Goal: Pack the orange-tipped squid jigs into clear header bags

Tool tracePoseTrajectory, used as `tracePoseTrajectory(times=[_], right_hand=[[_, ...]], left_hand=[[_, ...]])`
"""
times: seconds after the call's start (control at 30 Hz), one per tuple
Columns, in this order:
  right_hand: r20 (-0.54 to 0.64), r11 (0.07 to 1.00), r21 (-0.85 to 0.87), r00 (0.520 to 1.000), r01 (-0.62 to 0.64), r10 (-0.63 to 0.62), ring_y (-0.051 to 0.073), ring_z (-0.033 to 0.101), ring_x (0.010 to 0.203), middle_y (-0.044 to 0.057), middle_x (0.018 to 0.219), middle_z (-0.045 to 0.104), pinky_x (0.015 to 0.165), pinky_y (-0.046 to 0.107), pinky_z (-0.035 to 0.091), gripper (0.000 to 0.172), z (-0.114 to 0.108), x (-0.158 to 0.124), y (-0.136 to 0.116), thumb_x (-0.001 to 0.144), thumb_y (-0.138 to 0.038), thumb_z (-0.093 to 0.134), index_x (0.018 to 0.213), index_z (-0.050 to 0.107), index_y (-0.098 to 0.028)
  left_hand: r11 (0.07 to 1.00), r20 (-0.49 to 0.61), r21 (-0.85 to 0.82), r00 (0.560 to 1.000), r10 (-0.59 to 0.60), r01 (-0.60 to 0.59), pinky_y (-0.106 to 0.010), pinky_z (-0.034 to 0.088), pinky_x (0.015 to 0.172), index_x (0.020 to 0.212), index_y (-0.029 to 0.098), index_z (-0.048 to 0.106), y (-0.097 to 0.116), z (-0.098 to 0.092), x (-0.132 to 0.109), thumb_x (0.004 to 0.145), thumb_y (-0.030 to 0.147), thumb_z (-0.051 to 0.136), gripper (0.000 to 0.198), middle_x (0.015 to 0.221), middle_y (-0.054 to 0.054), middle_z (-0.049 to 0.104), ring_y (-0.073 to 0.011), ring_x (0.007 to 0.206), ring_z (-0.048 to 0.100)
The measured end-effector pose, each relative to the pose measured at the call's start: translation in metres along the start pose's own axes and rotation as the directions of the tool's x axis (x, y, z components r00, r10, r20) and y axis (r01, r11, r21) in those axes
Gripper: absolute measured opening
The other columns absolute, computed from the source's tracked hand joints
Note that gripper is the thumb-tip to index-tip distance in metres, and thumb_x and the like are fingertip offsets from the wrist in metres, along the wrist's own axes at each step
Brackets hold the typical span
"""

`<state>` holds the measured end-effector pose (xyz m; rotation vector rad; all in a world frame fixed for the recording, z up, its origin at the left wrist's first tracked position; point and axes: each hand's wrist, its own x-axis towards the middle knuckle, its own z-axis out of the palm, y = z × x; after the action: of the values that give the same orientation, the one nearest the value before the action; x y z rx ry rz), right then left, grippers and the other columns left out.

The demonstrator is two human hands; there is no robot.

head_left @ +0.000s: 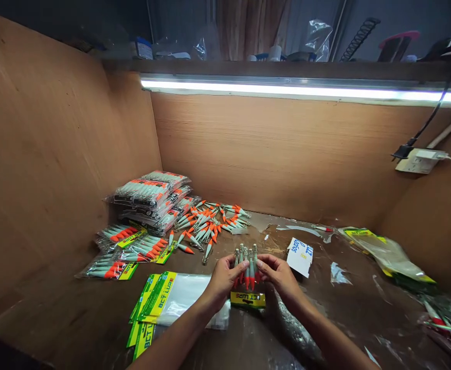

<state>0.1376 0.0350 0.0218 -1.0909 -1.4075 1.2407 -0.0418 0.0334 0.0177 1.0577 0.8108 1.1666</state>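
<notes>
Between my two hands stands a bunch of fishing lures (pixel 251 267), pale bodies with red-orange tips pointing down and metal hook ends up. My left hand (pixel 224 277) pinches them from the left, thumb across the front. My right hand (pixel 280 275) is closed on their right side. Just beneath the tips lies a yellow BCT LURE label (pixel 247 300), upside down to me; whether the lures are inside its bag I cannot tell. Flat clear bags (pixel 192 293) with green and yellow headers lie by my left forearm. Behind my left hand spreads a loose pile of lures (pixel 205 223).
Filled lure packs (pixel 151 192) are stacked at the back left, with labelled packs (pixel 123 252) before them. A handwritten white card (pixel 300 257) lies right of my hands. Further right are clear bags (pixel 387 254) and wrapped items (pixel 449 324). A lit tube lamp (pixel 287 89) hangs above.
</notes>
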Motion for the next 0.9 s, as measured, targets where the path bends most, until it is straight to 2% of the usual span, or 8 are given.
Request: tracePoseTrajectory(times=[0.1, 0.17, 0.23, 0.33, 0.4, 0.47, 0.73, 0.9], right_hand=[[-0.144, 0.965, -0.195, 0.968, 0.175, -0.204, 0.022, 0.065, 0.092, 0.01, 0.114, 0.066, 0.079, 0.035, 0.053, 0.049, -0.009, -0.001, -0.014, 0.082, -0.045, 0.07, 0.123, 0.058, -0.021], [-0.116, 0.904, -0.32, 0.935, 0.284, -0.335, 0.023, 0.063, 0.103, 0.01, 0.125, 0.06, 0.089, 0.037, 0.051, 0.051, -0.014, -0.004, -0.028, 0.086, -0.038, 0.066, 0.133, 0.052, -0.026], [-0.008, 0.84, -0.401, 0.915, 0.366, -0.403, 0.024, 0.059, 0.112, 0.009, 0.131, 0.057, 0.094, 0.038, 0.049, 0.043, -0.019, -0.006, -0.039, 0.088, -0.035, 0.063, 0.13, 0.058, -0.028], [0.112, 0.834, -0.413, 0.929, 0.365, -0.351, 0.023, 0.064, 0.1, 0.007, 0.117, 0.066, 0.085, 0.035, 0.052, 0.027, -0.026, -0.004, -0.046, 0.09, -0.035, 0.06, 0.114, 0.07, -0.025], [0.137, 0.868, -0.389, 0.951, 0.309, -0.277, 0.021, 0.066, 0.085, 0.006, 0.1, 0.072, 0.076, 0.033, 0.052, 0.026, -0.031, -0.001, -0.046, 0.091, -0.036, 0.059, 0.109, 0.072, -0.023], [0.155, 0.883, -0.381, 0.96, 0.274, -0.231, 0.021, 0.066, 0.081, 0.005, 0.093, 0.074, 0.074, 0.033, 0.052, 0.027, -0.034, 0.002, -0.043, 0.09, -0.038, 0.061, 0.108, 0.074, -0.022], [0.165, 0.888, -0.378, 0.963, 0.263, -0.215, 0.025, 0.069, 0.091, 0.007, 0.099, 0.077, 0.083, 0.037, 0.051, 0.028, -0.043, 0.007, -0.041, 0.087, -0.041, 0.063, 0.102, 0.078, -0.024], [0.102, 0.93, -0.311, 0.98, 0.193, -0.169, 0.022, 0.068, 0.082, 0.005, 0.088, 0.076, 0.075, 0.032, 0.051, 0.025, -0.041, 0.008, -0.034, 0.083, -0.042, 0.067, 0.093, 0.076, -0.02]], left_hand=[[0.999, 0.038, -0.029, 0.998, -0.042, 0.044, -0.033, 0.053, 0.076, 0.103, 0.011, 0.072, 0.001, 0.002, -0.002, 0.072, 0.046, 0.082, 0.048, 0.093, -0.011, 0.074, -0.0225, 0.078, 0.069], [0.998, 0.049, -0.001, 0.997, -0.06, 0.06, -0.032, 0.053, 0.076, 0.102, 0.011, 0.072, 0.001, 0.003, -0.004, 0.071, 0.046, 0.082, 0.049, 0.094, -0.012, 0.074, -0.0234, 0.08, 0.07], [0.998, 0.057, 0.032, 0.996, -0.063, 0.061, -0.031, 0.052, 0.074, 0.102, 0.01, 0.072, 0.001, 0.004, -0.006, 0.071, 0.046, 0.082, 0.048, 0.095, -0.012, 0.074, -0.0241, 0.082, 0.069], [0.997, 0.079, 0.054, 0.995, -0.058, 0.054, -0.03, 0.052, 0.072, 0.101, 0.011, 0.072, 0.001, 0.005, -0.007, 0.073, 0.046, 0.081, 0.046, 0.098, -0.012, 0.074, -0.024, 0.081, 0.069], [0.996, 0.094, 0.067, 0.994, -0.059, 0.052, -0.031, 0.052, 0.072, 0.102, 0.011, 0.072, 0.001, 0.006, -0.008, 0.074, 0.045, 0.079, 0.045, 0.099, -0.013, 0.074, -0.0239, 0.081, 0.069], [0.995, 0.105, 0.074, 0.992, -0.071, 0.064, -0.03, 0.051, 0.072, 0.103, 0.011, 0.072, 0.002, 0.007, -0.009, 0.075, 0.046, 0.079, 0.046, 0.097, -0.012, 0.074, -0.0244, 0.081, 0.069], [0.992, 0.099, 0.015, 0.987, -0.128, 0.127, -0.031, 0.052, 0.069, 0.101, 0.012, 0.072, -0.001, 0.01, -0.01, 0.069, 0.049, 0.082, 0.05, 0.092, -0.01, 0.074, -0.0233, 0.076, 0.069], [0.989, 0.072, 0.095, 0.99, -0.121, 0.114, -0.027, 0.05, 0.06, 0.092, 0.011, 0.072, -0.002, 0.008, -0.01, 0.065, 0.046, 0.085, 0.046, 0.083, -0.008, 0.073, -0.02, 0.068, 0.067]])
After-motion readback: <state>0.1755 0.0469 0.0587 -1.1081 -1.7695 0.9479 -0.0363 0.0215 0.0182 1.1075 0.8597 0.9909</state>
